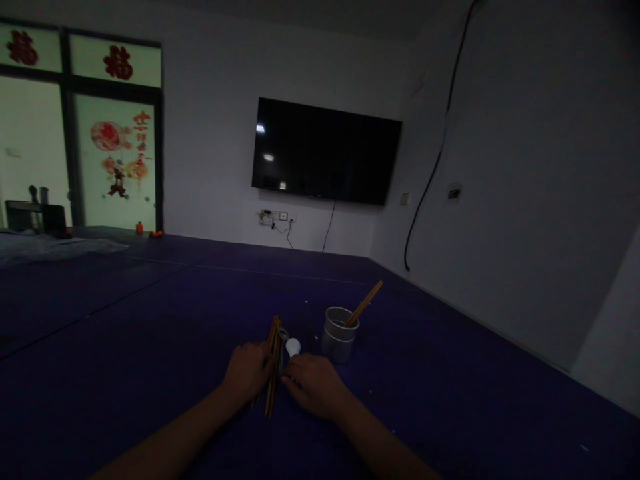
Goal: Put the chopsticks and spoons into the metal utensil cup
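Note:
A bundle of wooden chopsticks (273, 373) lies on the dark blue mat (150, 347) between my hands. My left hand (247, 370) rests against the bundle's left side, fingers curled over it. Just right of the sticks, my right hand (313, 383) has its fingertips on the mat near a white spoon (293, 346) and a metal utensil (284, 333). A grey cup (340, 333) stands just beyond my right hand with one chopstick (365, 303) leaning out of it to the right.
The blue mat covers a wide floor. A black TV (325, 152) hangs on the far wall above a socket with cables (277, 217). A glass door with red decorations (117, 160) is at the far left. The right wall (525, 200) runs close by.

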Tool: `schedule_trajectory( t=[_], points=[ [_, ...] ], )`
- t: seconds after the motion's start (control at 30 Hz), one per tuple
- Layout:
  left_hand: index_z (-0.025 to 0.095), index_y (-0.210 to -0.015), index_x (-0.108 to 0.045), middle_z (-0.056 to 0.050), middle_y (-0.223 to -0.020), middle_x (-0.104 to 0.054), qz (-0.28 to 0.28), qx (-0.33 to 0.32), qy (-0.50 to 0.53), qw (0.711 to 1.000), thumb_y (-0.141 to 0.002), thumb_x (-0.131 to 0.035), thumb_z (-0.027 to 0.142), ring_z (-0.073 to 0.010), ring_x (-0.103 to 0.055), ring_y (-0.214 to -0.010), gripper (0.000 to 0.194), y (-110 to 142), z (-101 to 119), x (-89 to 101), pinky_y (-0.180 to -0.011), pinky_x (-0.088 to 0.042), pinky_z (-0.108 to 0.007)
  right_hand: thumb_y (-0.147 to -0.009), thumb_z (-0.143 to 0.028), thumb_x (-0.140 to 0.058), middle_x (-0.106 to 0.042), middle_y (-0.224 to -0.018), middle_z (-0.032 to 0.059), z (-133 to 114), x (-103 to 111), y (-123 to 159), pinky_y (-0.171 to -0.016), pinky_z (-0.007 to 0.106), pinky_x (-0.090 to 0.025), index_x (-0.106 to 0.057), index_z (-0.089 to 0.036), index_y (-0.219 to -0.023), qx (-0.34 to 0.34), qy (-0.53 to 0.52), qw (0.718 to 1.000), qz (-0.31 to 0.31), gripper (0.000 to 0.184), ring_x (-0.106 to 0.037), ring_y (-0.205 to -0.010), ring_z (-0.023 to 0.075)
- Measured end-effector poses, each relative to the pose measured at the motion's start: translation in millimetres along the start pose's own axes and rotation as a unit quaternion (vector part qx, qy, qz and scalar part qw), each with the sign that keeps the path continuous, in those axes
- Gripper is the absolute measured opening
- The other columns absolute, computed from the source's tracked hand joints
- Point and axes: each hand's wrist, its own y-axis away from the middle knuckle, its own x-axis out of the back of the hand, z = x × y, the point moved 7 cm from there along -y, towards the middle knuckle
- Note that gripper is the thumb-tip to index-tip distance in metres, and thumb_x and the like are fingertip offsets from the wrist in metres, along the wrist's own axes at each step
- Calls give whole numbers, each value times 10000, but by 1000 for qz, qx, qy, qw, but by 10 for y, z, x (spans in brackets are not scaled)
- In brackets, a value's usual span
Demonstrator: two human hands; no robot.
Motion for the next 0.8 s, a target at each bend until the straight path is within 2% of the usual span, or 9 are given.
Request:
schedule_trajectory(
  t=[0.2, 0.8],
  points=[
    [190, -908, -609, -72, -946, -697, 6, -12, 4, 1000, -875, -376, 234, -211, -652, -862, 239, 7, 15, 11, -763, -446, -313, -925, -251, -400, -665, -937, 60, -5, 9, 1, -743, 275, -432, -619, -181, -1002, 0, -8, 1000, 0, 242, -604, -871, 189],
    [176, -920, -610, -82, -938, -700, 8, -17, -7, 1000, -887, -379, 232, -203, -653, -855, 240, 25, 35, 37, -758, -456, -301, -922, -285, -427, -643, -986, 67, -19, 49, 18, -762, 282, -428, -624, -192, -1034, -8, -27, 999, -21, 246, -569, -922, 196]
  ],
)
